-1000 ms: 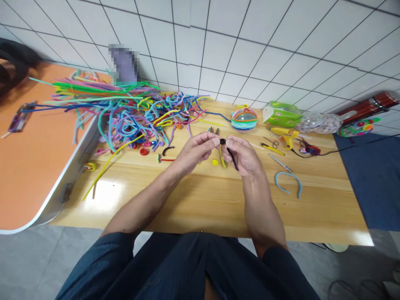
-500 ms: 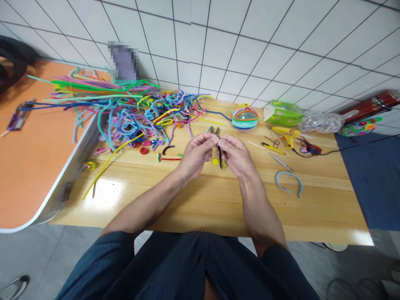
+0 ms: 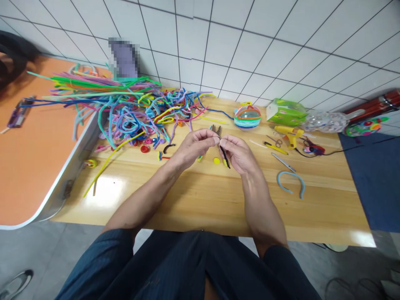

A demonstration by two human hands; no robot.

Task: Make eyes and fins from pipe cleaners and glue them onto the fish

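Head view shows two bare hands close together over a wooden surface [image 3: 203, 204]. The left hand [image 3: 196, 149] has its thumb and finger pinched on the top end of a black fuzzy stick [image 3: 225, 158]. The right hand [image 3: 240, 155] pinches the same stick, right beside the left fingertips. The rest of the stick hangs down by the right hand, above the surface. The very tip is too small to see well.

Just behind the fingers are the metal tips of some pliers [image 3: 216, 129]. Below the fingers, a yellow dot [image 3: 216, 161] lies on the surface. Left of the hands is a curved black bit [image 3: 169, 148], and a red round thing [image 3: 144, 148] is near it. A big messy pile of fuzzy sticks [image 3: 131, 121] in lots of colors sits farther back on the left. One long yellow stick [image 3: 109, 165] pokes out toward the front.

Behind the hands, to the right, is a stripy ball [image 3: 247, 121]. Farther right are a green box [image 3: 286, 112], a yellow glue gun [image 3: 290, 134], scissors [image 3: 277, 143] and a yellow knife [image 3: 276, 148]. A bent blue stick [image 3: 291, 174] lies nearer the front.
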